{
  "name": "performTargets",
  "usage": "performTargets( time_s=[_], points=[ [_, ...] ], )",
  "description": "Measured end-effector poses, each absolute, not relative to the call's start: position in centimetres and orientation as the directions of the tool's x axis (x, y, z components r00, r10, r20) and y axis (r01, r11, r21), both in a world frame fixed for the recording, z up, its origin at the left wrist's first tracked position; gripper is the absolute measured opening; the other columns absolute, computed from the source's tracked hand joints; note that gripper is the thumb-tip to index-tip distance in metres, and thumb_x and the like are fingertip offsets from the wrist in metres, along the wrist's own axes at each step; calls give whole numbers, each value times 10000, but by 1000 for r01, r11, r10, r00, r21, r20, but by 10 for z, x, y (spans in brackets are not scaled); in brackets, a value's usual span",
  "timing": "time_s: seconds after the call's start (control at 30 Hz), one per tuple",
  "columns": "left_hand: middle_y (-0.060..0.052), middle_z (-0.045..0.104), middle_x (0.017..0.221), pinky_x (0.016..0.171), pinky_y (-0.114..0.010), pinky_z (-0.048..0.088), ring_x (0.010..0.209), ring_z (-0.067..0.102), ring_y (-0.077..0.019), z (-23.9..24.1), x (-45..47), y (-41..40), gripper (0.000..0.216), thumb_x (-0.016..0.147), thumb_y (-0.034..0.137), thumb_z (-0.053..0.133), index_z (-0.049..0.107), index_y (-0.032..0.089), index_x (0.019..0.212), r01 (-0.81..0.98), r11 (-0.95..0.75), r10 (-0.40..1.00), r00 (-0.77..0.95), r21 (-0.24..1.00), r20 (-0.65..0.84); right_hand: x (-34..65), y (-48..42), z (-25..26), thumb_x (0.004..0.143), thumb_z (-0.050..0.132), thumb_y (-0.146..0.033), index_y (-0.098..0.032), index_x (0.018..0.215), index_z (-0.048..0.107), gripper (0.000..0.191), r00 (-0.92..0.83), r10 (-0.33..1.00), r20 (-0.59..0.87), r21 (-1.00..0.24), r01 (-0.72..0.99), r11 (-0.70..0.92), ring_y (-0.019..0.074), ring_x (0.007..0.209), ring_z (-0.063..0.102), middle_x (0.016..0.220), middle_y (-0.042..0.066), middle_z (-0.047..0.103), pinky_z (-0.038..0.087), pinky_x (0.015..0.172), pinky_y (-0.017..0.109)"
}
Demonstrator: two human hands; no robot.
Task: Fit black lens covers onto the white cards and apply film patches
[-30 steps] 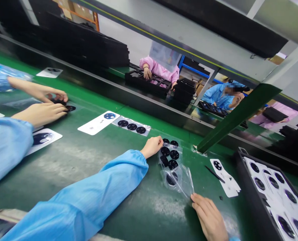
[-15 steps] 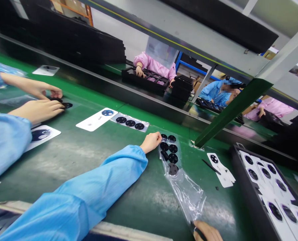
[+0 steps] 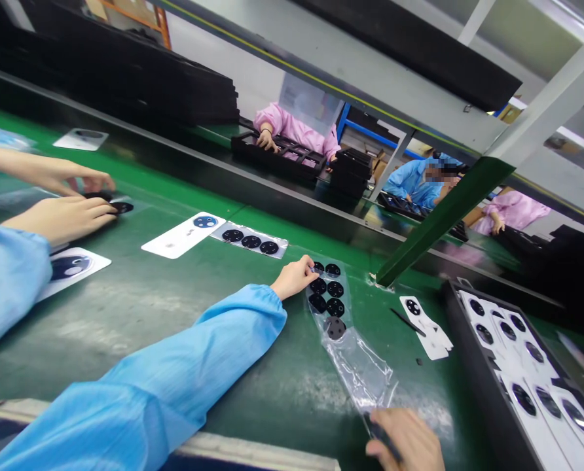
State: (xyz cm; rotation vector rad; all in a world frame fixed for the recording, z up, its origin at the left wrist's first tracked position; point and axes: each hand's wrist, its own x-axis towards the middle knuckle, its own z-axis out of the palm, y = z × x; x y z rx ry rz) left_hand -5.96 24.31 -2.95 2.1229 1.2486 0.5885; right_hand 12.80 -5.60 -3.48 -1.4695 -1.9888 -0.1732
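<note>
My left hand (image 3: 294, 277) is closed in a pinch at the upper left edge of a clear plastic film (image 3: 358, 356) lying on the green table. Black round discs (image 3: 334, 307) with small holes sit in two columns on the film; the lowest one (image 3: 336, 328) looks greyer. At the bottom, my right hand (image 3: 408, 437) is wrapped round a slim black tool (image 3: 386, 439), beside the film's near end. Whether it also grips the film I cannot tell.
A shorter film strip (image 3: 251, 241) with three discs lies beside a white phone-shaped card (image 3: 181, 237). White cards (image 3: 427, 330) and a black tray (image 3: 473, 366) of such cards are at right. A green post (image 3: 439, 226) rises behind. A co-worker's hands (image 3: 61, 219) work at left.
My right hand has moved up and left, bringing more of the black tool into view. My left hand stays at the film's edge. The view has shifted slightly.
</note>
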Motion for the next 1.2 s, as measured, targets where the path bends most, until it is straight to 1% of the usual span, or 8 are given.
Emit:
performTargets(
  time_s=[0.13,0.27,0.43,0.5,0.6,0.73,0.93,1.2],
  points=[
    [-80,569,1117,798,-398,506,938,590,-197,-32,-59,240,306,887,309,533,521,150,1148,593,-424,865,488,685,114,130,2,-8,909,444,-294,-205,873,588,173,51,977,208,-586,806,83,160,766,600,903,47,608,467,650,275],
    [-85,554,1148,815,-417,498,969,579,-210,-34,-64,236,334,885,315,535,504,156,1176,551,-489,831,531,676,169,133,64,-10,765,594,-177,-196,918,573,155,27,999,21,-629,778,-7,147,775,554,927,25,520,463,669,274],
    [-153,345,1382,997,-499,356,1246,379,-309,-27,-75,218,555,811,355,607,410,179,1298,475,-600,764,579,644,284,129,96,-23,578,755,-147,-211,938,552,419,-46,997,-59,-627,779,-1,137,773,505,929,-8,467,459,727,292],
    [-123,276,1448,1048,-514,265,1327,246,-322,-19,-78,206,444,823,349,590,492,220,1237,426,-660,706,632,619,319,127,100,-22,558,777,-171,-212,943,541,454,-63,994,-87,-622,783,-4,135,769,489,934,-10,449,452,726,295],
    [-16,383,1422,1059,-490,216,1347,216,-302,-8,-79,191,191,809,350,622,655,287,986,314,-747,568,760,585,316,125,105,-18,544,791,-188,-214,925,537,458,-81,989,-121,-611,792,-9,137,782,473,920,-16,425,437,740,298],
    [22,481,1353,1031,-477,206,1331,256,-297,-4,-79,182,40,799,280,645,684,271,805,238,-786,459,843,570,281,123,111,-16,519,802,-175,-215,883,530,456,-89,984,-153,-593,805,-20,139,786,458,889,-27,408,421,734,295],
    [20,614,1169,1009,-386,226,1243,379,-238,-6,-93,187,130,839,201,571,641,228,733,189,-794,391,887,577,248,121,111,-15,532,797,-162,-220,869,512,445,-102,981,-164,-589,808,-15,119,747,463,893,-33,421,426,710,276],
    [1,623,1083,969,-362,255,1140,441,-234,-11,-118,192,142,813,218,587,615,214,674,174,-795,359,908,582,218,121,109,-20,533,785,-147,-223,873,509,444,-82,988,-127,-591,807,-10,125,758,469,883,-31,439,441,722,284]
  ],
)
